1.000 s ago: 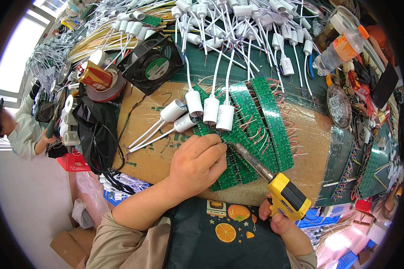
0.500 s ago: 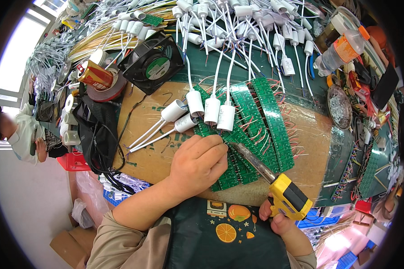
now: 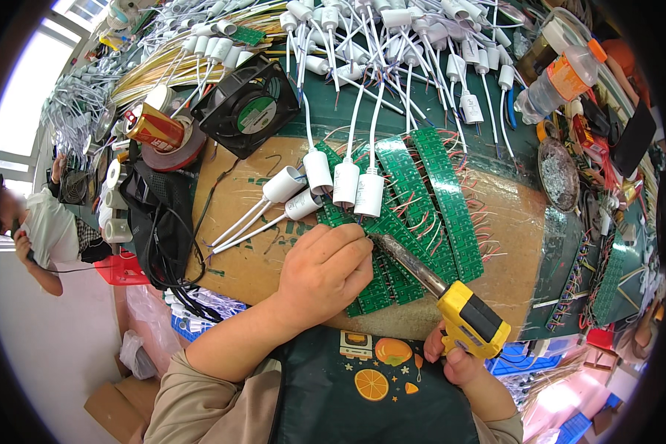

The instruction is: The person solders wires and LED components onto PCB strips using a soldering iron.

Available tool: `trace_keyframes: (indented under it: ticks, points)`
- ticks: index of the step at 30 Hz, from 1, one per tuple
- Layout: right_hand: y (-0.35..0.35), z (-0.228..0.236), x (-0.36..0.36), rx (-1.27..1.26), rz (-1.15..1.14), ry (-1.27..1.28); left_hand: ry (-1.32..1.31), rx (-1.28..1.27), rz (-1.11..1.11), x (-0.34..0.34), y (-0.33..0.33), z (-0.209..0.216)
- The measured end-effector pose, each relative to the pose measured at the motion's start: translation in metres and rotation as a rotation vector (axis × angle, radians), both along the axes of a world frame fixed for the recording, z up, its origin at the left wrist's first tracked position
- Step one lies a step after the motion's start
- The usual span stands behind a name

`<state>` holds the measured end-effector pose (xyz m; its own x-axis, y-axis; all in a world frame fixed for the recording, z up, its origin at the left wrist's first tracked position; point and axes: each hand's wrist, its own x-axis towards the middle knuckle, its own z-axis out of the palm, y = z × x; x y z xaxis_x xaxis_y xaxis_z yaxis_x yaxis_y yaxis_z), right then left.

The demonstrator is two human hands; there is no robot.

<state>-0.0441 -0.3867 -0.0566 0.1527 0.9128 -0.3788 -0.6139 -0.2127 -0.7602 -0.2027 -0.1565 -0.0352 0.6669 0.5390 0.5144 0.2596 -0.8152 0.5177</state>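
My right hand is closed round the handle of a yellow and black soldering gun. The gun's long metal barrel points up and left, its tip by the fingertips of my left hand. Those fingers are pinched together over strips of green circuit board with short red and white wires; what they hold is hidden. Just beyond them, three white lamp holders on white cables stand open end toward me. Left of these, two more white lamp holders lie with their cables toward me.
The boards lie on a brown cardboard sheet. Behind are a black fan, a red and gold can and a heap of white lamp holders. A plastic bottle and metal dish lie right. Another person is far left.
The soldering gun has shifted slightly left and up, its tip staying beside my left fingertips. My left hand keeps its pinch. The person far left has raised both hands, one holding a dark object.
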Motion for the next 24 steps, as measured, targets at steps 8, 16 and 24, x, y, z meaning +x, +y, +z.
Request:
trace_keyframes:
  ticks: [8,16,24]
  points:
    - [0.005,0.003,-0.001,0.084,-0.030,-0.010,0.009,0.004,0.003,0.001,-0.001,0.001]
    - [0.003,0.007,0.003,0.127,-0.100,0.002,0.009,0.005,0.021,0.005,-0.002,0.004]
    - [0.013,0.005,0.017,0.239,-0.224,-0.094,0.044,0.017,0.046,0.002,-0.007,0.009]
